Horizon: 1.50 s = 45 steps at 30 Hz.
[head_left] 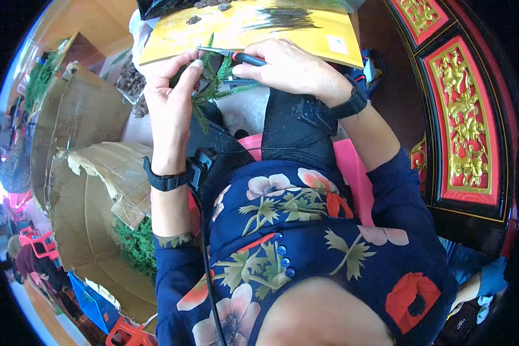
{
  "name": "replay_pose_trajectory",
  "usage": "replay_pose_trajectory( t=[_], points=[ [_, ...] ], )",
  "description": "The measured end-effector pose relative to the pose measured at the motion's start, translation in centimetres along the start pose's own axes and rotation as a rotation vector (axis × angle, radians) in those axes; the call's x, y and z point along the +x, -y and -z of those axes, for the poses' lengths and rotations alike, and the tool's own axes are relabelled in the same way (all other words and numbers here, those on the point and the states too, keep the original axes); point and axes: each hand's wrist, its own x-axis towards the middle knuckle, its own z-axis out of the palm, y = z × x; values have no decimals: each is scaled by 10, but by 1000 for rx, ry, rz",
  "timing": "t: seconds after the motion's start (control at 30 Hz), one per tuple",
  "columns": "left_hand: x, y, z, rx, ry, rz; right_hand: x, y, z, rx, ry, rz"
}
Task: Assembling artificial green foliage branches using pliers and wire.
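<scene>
My left hand [176, 86] pinches a green needle-leaved sprig [212, 89] between thumb and fingers, just in front of the table's near edge. Several leafy fronds of the sprig hang down over my lap. In my right hand [294, 66] are scissors [248, 58] with black and red handles. Their narrow metal blades point left and reach the fingertips of my left hand, at the upper part of the sprig. The exact spot where the blades meet the stem is too small to make out.
A yellow tabletop [213, 36] ahead bears a bundle of thin dark stems [279, 18] and brown clumps [194, 19]. At left are a torn cardboard box [89, 115], green sprigs [135, 245] and a clear tray of brown lumps [130, 81]. A carved red-gold panel [467, 121] stands right.
</scene>
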Motion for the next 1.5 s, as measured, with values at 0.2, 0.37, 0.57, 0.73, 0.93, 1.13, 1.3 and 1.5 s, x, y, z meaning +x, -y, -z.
replay_pose_trajectory(
  t=[0.2, 0.37, 0.57, 0.73, 0.93, 1.13, 1.3, 1.5],
  points=[
    [0, 0, -1, -12, -15, -21, 2, 0, 1, -3, 20, -9],
    [1, 3, 1, 7, -5, -22, 3, -3, -1, -6, 8, 21],
    [2, 3, -1, 8, -11, -27, 6, -5, -6, -6, -22, 30],
    [2, 1, -1, -84, 41, 50, 8, 0, -1, 59, 41, -54],
    [7, 8, 10, -296, 127, 258, 10, -1, -8, -403, -234, 39],
    [14, 12, 15, -441, 79, 322, 18, 19, -4, -806, -599, 298],
    [14, 20, 16, -452, 70, 343, 25, 29, 2, -1053, -684, 415],
    [13, 20, 14, -393, 0, 271, 21, 31, 12, -739, -550, 287]
  ],
)
